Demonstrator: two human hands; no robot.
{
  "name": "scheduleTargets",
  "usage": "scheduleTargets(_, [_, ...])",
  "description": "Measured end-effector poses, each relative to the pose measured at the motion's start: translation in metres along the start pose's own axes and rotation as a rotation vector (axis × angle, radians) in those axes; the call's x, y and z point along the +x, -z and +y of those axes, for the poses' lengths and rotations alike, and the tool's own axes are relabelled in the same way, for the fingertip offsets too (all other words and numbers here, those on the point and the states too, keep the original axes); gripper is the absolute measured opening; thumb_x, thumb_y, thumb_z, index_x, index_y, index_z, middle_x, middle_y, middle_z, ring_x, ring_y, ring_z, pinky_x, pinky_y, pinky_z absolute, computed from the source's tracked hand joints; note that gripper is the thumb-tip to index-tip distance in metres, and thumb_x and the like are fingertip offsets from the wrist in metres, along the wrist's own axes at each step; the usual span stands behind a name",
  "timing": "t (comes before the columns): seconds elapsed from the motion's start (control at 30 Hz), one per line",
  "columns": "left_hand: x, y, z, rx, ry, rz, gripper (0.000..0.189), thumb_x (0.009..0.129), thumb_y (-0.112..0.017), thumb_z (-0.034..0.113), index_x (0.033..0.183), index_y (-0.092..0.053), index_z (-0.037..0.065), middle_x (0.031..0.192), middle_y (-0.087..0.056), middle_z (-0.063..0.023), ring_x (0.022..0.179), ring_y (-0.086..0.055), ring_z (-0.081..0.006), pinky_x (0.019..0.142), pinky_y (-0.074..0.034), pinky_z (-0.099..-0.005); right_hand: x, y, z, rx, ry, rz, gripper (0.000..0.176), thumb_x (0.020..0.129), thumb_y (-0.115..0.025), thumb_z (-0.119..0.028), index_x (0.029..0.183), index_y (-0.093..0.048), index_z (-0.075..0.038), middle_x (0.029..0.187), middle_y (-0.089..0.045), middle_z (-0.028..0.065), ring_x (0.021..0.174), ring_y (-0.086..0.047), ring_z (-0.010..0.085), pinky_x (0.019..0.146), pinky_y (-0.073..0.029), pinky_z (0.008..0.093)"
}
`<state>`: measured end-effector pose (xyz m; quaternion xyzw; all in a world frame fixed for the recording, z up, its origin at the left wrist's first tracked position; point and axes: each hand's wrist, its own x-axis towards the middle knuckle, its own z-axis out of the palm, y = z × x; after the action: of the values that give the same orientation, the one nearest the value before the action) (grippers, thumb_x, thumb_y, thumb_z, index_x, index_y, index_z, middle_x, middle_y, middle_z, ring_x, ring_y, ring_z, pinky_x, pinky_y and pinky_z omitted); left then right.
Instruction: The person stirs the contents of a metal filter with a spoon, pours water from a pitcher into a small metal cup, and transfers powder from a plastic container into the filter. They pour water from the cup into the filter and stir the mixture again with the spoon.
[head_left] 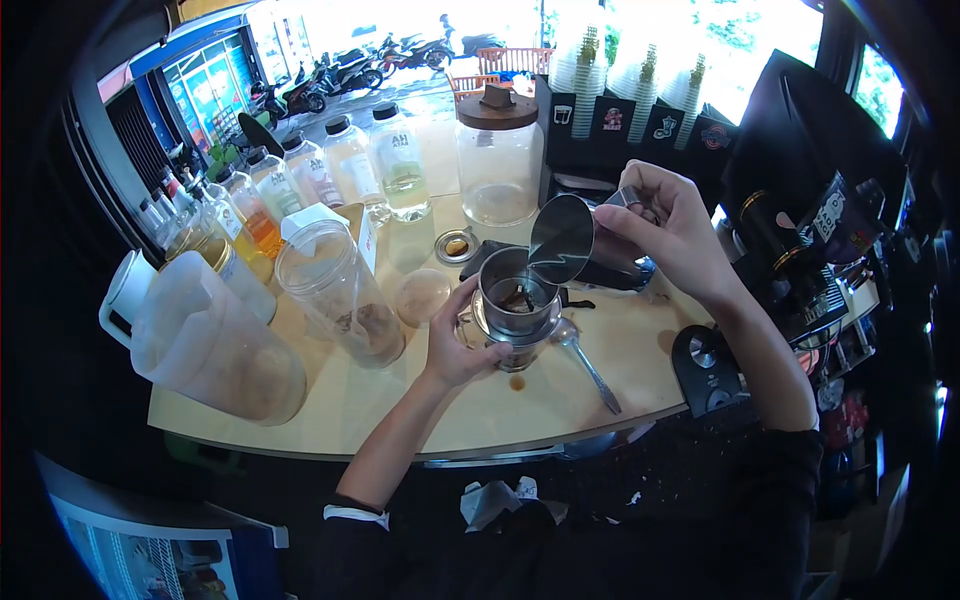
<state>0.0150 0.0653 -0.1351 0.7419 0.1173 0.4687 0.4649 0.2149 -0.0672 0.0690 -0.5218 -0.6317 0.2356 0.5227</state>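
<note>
A metal drip coffee filter (520, 312) stands on a small glass (520, 358), with dark wet coffee inside it. My left hand (456, 345) curls round the filter's rimmed base from the left, thumb in front by the glass. By its handle, my right hand (668, 222) grips a steel pitcher (560, 238), tilted left over the filter. A thin stream of clear liquid runs from the pitcher's lip into the filter. To the right of the glass lies a metal spoon (588, 368). A round metal lid (457, 247) with brown liquid on it rests behind my left hand.
Left of my hands stand a clear jar (340, 290) with brown powder and a large plastic jug (215, 340). Several bottles (403, 165) line the back left. A wooden-lidded glass jar (498, 165) and stacked cups (632, 85) are behind. The table edge (400, 447) curves near me.
</note>
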Motion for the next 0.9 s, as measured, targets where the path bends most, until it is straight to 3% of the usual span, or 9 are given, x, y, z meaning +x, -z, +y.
scheduleTargets(0.47, [0.002, -0.001, 0.008, -0.012, -0.013, -0.004, 0.096, 0.060, -0.083, 0.041, 0.132, -0.040, -0.005, 0.121, -0.056, -0.0160, 0.116, -0.053, -0.0239, 0.099, -0.040, -0.0355, 0.002, -0.003, 0.000, -0.067, -0.012, -0.002, 0.027, 0.084, -0.065, -0.006, 0.069, -0.043, -0.004, 0.064, -0.044, -0.0059, 0.060, -0.039, -0.0034, 0.053, -0.042, 0.0125])
scheduleTargets(0.9, [0.002, 0.000, 0.009, 0.025, -0.007, -0.010, 0.095, 0.059, -0.083, 0.041, 0.132, -0.041, -0.004, 0.121, -0.056, -0.0158, 0.116, -0.053, -0.0244, 0.100, -0.040, -0.0362, 0.004, -0.003, -0.012, -0.022, -0.014, 0.014, 0.026, 0.086, -0.062, -0.003, 0.070, -0.041, -0.003, 0.067, -0.045, -0.0053, 0.063, -0.046, -0.0031, 0.062, -0.053, 0.0128])
